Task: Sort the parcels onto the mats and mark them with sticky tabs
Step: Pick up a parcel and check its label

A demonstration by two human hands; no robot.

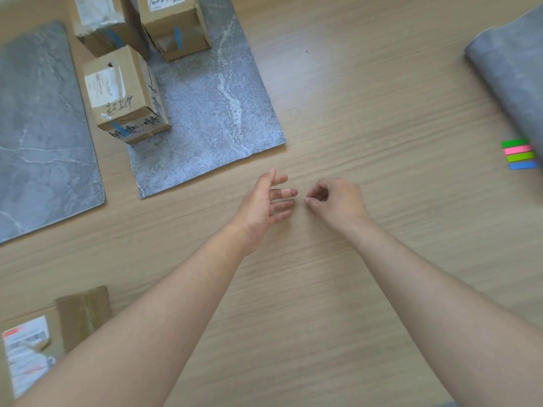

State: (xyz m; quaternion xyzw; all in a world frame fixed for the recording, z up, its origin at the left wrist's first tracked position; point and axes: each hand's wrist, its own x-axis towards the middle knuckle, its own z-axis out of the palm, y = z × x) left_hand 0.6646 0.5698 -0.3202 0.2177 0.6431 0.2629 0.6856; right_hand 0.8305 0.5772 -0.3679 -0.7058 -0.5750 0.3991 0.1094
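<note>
Wooden table (352,98); 1 parcel (83,311) cut off, label (28,351) blurred.

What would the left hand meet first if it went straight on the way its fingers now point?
Probably the right hand: the left hand aims its straight fingers at the other's curled fingers across a small gap, with nothing between. Both seem level above the table, though depth is unclear.
</note>
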